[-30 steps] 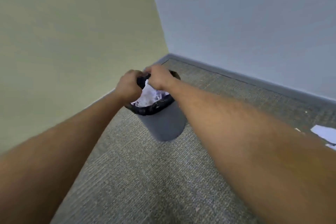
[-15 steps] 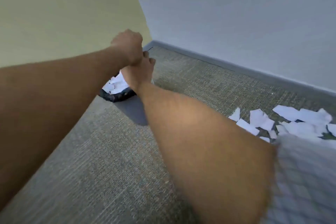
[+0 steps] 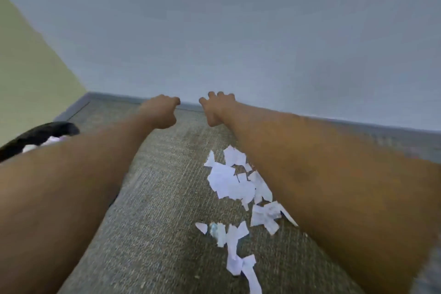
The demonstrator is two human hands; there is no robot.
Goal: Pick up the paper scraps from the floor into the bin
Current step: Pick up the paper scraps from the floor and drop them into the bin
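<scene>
Grey carpet [image 3: 155,234] strewn with paper scraps [image 3: 235,182]
The left hand [image 3: 162,112] is curled empty; the right hand [image 3: 218,108] is loosely spread; the bin [image 3: 35,136] is seen far left.

bin [image 3: 38,135] cut off at left edge, mostly behind left forearm; paper scraps [image 3: 235,184] partly under right forearm

You face a room corner. Grey-green carpet [image 3: 155,234] with a fine ribbed weave covers the floor. A pale blue-grey wall [image 3: 238,31] spans most of your view; a darker grey baseboard [image 3: 119,97] runs along its foot. At your left, a pale yellow-green wall [image 3: 28,74] meets the blue-grey one at the corner.
</scene>
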